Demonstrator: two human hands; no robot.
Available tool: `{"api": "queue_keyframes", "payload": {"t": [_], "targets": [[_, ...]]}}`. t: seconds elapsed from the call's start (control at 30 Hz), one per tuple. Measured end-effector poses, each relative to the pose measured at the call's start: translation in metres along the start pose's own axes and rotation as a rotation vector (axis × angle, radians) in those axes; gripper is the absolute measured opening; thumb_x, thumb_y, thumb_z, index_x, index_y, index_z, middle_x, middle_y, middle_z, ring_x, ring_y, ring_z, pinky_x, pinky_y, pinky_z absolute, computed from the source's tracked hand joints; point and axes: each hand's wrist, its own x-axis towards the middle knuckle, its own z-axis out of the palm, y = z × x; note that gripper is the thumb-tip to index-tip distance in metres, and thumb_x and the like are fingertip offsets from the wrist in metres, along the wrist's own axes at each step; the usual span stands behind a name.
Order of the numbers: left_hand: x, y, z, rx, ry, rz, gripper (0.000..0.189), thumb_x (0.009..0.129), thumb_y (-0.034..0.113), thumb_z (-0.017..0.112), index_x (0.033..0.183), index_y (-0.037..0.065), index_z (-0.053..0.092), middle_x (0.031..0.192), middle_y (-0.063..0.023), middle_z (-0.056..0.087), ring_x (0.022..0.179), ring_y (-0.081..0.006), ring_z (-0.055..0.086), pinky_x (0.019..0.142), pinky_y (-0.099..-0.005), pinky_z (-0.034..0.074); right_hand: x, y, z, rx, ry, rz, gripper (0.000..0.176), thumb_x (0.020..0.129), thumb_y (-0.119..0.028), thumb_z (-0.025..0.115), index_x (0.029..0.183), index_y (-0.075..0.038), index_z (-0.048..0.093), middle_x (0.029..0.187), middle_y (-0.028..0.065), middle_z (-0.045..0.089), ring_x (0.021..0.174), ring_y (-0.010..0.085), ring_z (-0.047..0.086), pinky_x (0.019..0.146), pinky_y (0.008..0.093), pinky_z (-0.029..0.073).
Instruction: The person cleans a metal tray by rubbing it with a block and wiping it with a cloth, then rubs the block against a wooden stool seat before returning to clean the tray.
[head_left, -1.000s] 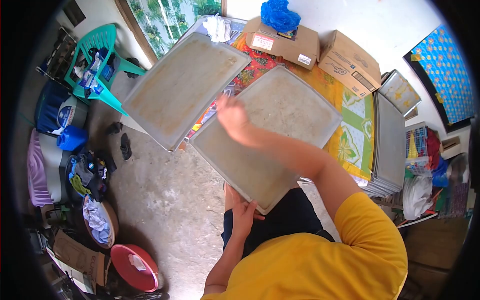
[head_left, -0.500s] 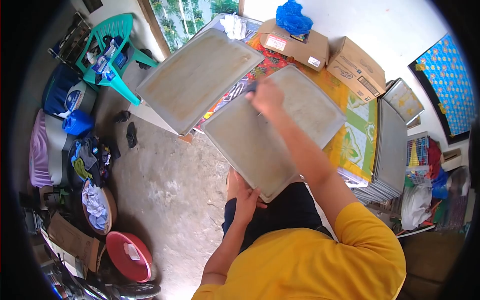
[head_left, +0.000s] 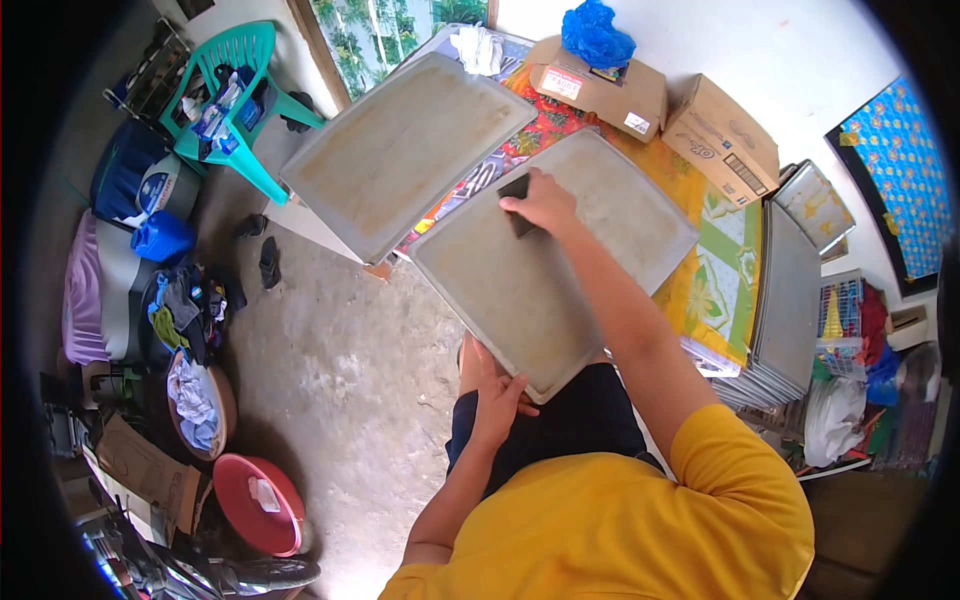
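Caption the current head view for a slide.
Left hand steadies a worn metal tray by its near corner while the right hand presses a dark block on it.

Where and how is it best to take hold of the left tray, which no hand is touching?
Probably by the near corner of the left tray, coming from the open floor side, thumb above, fingers under. The tray lies flat and thin, and this corner points towards the floor. Finger room beneath it cannot be judged.
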Motion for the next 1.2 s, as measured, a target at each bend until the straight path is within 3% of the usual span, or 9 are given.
{"api": "queue_keyframes", "payload": {"t": [0.23, 0.37, 0.53, 0.63, 0.73, 0.83, 0.87, 1.0, 1.2], "targets": [[0.002, 0.0, -0.001, 0.004, -0.012, -0.037, 0.095, 0.097, 0.0, 0.048, 0.148, 0.024, -0.029, 0.098, -0.017, 0.063, 0.066, -0.0163, 0.064, 0.051, -0.0263, 0.057, -0.059, -0.099, 0.047, -0.117, -0.173, -0.261, 0.087, 0.073, -0.051, 0.075, 0.138, -0.006, 0.041, 0.123, 0.0182, 0.058, 0.107, 0.0343, 0.063, 0.086, 0.0459, 0.053], [0.002, 0.0, -0.005, 0.021, -0.045, -0.027, 0.095, 0.097, 0.001, 0.048, 0.148, 0.025, -0.029, 0.098, -0.0176, 0.063, 0.067, -0.0165, 0.064, 0.05, -0.0262, 0.056, -0.049, -0.095, 0.039, -0.04, -0.054, -0.235, 0.08, 0.073, -0.048, 0.076, 0.133, -0.006, 0.042, 0.12, 0.0155, 0.059, 0.105, 0.032, 0.064, 0.084, 0.0451, 0.053], [-0.001, 0.004, 0.0, 0.024, -0.021, 0.005, 0.092, 0.095, 0.002, 0.048, 0.15, 0.019, -0.024, 0.1, -0.0171, 0.063, 0.071, -0.0189, 0.067, 0.051, -0.0265, 0.057, -0.072, -0.116, 0.052, -0.071, -0.156, -0.306, 0.081, 0.073, -0.047, 0.075, 0.135, -0.006, 0.044, 0.127, 0.0144, 0.058, 0.108, 0.0312, 0.062, 0.088, 0.0442, 0.051], [-0.002, 0.015, 0.002, 0.052, 0.005, 0.073, 0.085, 0.094, 0.002, 0.048, 0.153, 0.015, -0.012, 0.106, -0.0165, 0.062, 0.074, -0.02, 0.068, 0.051, -0.0262, 0.057, -0.109, -0.136, 0.048, 0.086, -0.06, -0.447, 0.056, 0.083, -0.032, 0.069, 0.132, -0.013, 0.049, 0.117, 0.0087, 0.06, 0.105, 0.0289, 0.062, 0.082, 0.0433, 0.051], [0.003, 0.01, -0.002, 0.019, -0.003, 0.048, 0.071, 0.093, 0.001, 0.048, 0.151, 0.011, 0.007, 0.112, -0.0153, 0.061, 0.075, -0.0196, 0.069, 0.051, -0.0257, 0.058, -0.149, -0.152, 0.033, 0.147, 0.314, -0.962, 0.04, 0.085, -0.02, 0.064, 0.124, -0.018, 0.054, 0.102, 0.0018, 0.058, 0.096, 0.0214, 0.058, 0.078, 0.038, 0.047], [0.005, 0.007, -0.004, -0.013, -0.021, -0.005, 0.056, 0.093, 0.002, 0.049, 0.143, 0.007, 0.025, 0.114, -0.014, 0.061, 0.075, -0.0189, 0.069, 0.05, -0.0256, 0.058, -0.159, -0.137, 0.033, -0.048, 0.386, -1.426, 0.03, 0.081, -0.016, 0.063, 0.11, -0.02, 0.056, 0.093, -0.0004, 0.05, 0.093, 0.0181, 0.053, 0.081, 0.036, 0.044], [0.005, 0.008, -0.003, -0.019, -0.021, -0.018, 0.052, 0.092, 0.002, 0.05, 0.14, 0.007, 0.03, 0.115, -0.0136, 0.061, 0.075, -0.0186, 0.069, 0.05, -0.0256, 0.058, -0.151, -0.127, 0.046, -0.199, 0.276, -1.388, 0.032, 0.079, -0.019, 0.06, 0.111, -0.024, 0.06, 0.091, -0.0046, 0.051, 0.09, 0.0144, 0.051, 0.078, 0.0311, 0.042], [0.007, 0.011, -0.003, -0.064, -0.001, 0.027, 0.052, 0.092, 0.003, 0.052, 0.139, 0.006, 0.032, 0.114, -0.0129, 0.061, 0.074, -0.0182, 0.069, 0.05, -0.0253, 0.058, -0.155, -0.109, 0.036, 0.009, 0.357, -1.347, 0.027, 0.079, -0.018, 0.06, 0.106, -0.022, 0.062, 0.09, -0.0039, 0.051, 0.089, 0.0161, 0.053, 0.076, 0.0327, 0.045], [0.007, 0.014, -0.003, -0.047, 0.031, 0.016, 0.053, 0.091, 0.004, 0.054, 0.139, 0.005, 0.033, 0.114, -0.0138, 0.061, 0.072, -0.0183, 0.069, 0.05, -0.0257, 0.059, -0.148, -0.094, 0.049, 0.15, 0.24, -1.162, 0.027, 0.08, -0.012, 0.061, 0.106, -0.017, 0.063, 0.094, 0.0012, 0.057, 0.09, 0.0218, 0.058, 0.074, 0.0354, 0.049]]}}
